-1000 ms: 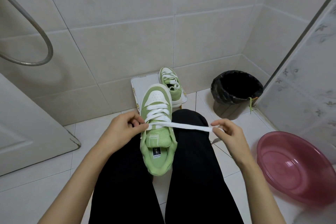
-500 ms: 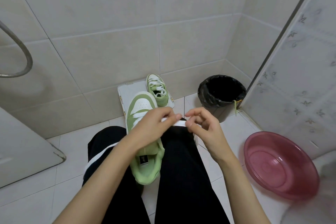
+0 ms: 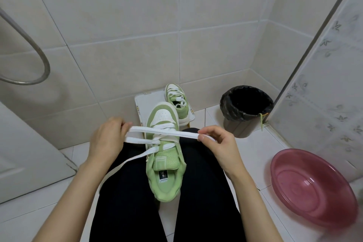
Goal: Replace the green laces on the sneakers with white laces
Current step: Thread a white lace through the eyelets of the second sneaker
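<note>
Here, a pink basin (image 3: 312,192) sits on the floor at 4 o'clock. A bin (image 3: 246,108) stands at 1 o'clock, with a green lace (image 3: 261,122) hanging over its rim. The sneaker (image 3: 165,165) being laced lies between the thighs at centre, toe toward 12 o'clock. The second sneaker (image 3: 177,102), which shows white laces, stands beyond it at 12 o'clock on a white board (image 3: 145,104).

The left hand (image 3: 107,139), at 9 o'clock of the sneaker, has its fingers curled round the white lace (image 3: 184,134). The right hand (image 3: 218,143), at 3 o'clock, pinches the same lace between thumb and forefinger, the other fingers loosely bent. The lace runs taut and flat across the upper eyelets, and a loose strand trails toward 7 o'clock.

The step appears to be drawing a crossing snug. It is best done by pulling both sides evenly, keeping the flat band untwisted and the shoe steady, so that lower rows do not slacken.

A small label (image 3: 163,177) on the insole bears a figure and one word, too small to read. Marks on the board's edge are likewise illegible.
</note>
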Available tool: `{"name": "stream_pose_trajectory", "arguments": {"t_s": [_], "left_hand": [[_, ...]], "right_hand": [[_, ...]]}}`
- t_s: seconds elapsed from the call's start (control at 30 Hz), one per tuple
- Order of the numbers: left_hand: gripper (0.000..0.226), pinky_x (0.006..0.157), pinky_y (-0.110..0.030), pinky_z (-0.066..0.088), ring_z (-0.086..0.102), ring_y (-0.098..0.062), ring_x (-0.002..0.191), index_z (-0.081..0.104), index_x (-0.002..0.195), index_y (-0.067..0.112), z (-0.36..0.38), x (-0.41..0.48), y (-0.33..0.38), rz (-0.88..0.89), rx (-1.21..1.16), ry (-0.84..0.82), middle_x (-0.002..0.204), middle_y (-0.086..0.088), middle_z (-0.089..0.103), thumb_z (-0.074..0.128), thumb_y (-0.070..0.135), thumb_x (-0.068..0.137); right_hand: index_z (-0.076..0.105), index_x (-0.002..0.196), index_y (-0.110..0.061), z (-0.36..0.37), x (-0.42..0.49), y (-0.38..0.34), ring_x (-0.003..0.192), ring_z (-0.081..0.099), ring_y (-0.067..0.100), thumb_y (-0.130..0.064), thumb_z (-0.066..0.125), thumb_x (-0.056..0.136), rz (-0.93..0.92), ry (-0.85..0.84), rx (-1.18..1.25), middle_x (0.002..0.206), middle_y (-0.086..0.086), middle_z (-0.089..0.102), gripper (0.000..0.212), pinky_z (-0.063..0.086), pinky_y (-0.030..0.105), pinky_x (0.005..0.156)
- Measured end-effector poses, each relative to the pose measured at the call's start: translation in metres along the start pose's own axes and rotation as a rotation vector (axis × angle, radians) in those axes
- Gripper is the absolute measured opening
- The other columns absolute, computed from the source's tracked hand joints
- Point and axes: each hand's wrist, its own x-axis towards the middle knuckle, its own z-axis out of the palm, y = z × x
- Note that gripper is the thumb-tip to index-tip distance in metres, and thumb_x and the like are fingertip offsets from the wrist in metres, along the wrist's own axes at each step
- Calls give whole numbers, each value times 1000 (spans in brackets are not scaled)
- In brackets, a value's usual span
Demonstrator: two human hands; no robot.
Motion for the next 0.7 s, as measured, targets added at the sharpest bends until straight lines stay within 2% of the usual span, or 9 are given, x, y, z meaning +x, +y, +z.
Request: {"name": "stream_pose_trajectory", "arguments": {"t_s": [0.1,0.17,0.27,0.33,0.4,0.47,0.53,0.6,0.7], "left_hand": [[30,68,-41,41,54,-37,83,53,77,7,-1,-3,-11,-87,-12,-59,85,-11,53,48,28,98],[18,79,-42,43,53,-35,97,59,94,7,-1,-10,-7,-89,-45,-49,100,-11,53,50,22,97],[28,91,-36,41,50,-19,109,59,113,14,-9,-20,20,189,-278,-74,112,0,56,43,32,98],[40,88,-28,43,55,-10,101,61,107,18,-15,-24,45,316,-515,-303,104,7,63,34,45,95],[43,79,-25,45,58,-6,85,62,96,19,-14,-27,60,304,-661,-476,86,12,63,33,50,92],[42,65,-24,40,48,-5,65,57,81,12,-7,-28,60,281,-685,-481,66,12,50,39,48,93],[39,55,-20,32,37,-5,58,49,72,8,-3,-29,53,278,-652,-433,60,11,40,46,39,95],[36,58,-18,32,38,-4,60,48,71,8,-1,-28,45,306,-620,-400,65,9,41,46,33,97],[29,70,-18,35,46,-4,74,55,78,13,-2,-27,39,333,-596,-400,82,1,49,45,33,97]], "right_hand": [[71,79,-25,6,2,0,80,64,3,-8,70,83,12,27,0,84,-11,70,17,47,14,71],[71,77,-25,13,1,-3,78,63,4,-8,72,82,1,17,11,83,-9,70,17,46,14,70],[67,76,-27,34,1,-12,74,60,6,-14,75,78,-36,-71,33,78,-7,67,15,46,15,68],[64,76,-30,46,3,-19,73,58,7,-20,75,75,-65,-132,42,77,-7,64,16,46,17,67],[62,79,-31,54,5,-25,75,59,8,-19,75,77,-95,-173,33,78,-8,63,17,48,20,69],[63,81,-32,54,6,-27,77,60,10,-17,75,78,-94,-181,13,81,-9,65,19,50,24,71],[66,82,-32,49,5,-24,79,60,26,-17,74,78,-69,-148,5,87,-7,68,17,50,38,76],[70,82,-28,45,3,-21,85,60,37,-20,71,76,-40,-110,19,88,1,70,10,50,48,83],[74,80,-25,48,0,-19,84,63,31,-21,70,75,-26,-115,16,85,4,72,7,51,41,83]]}}
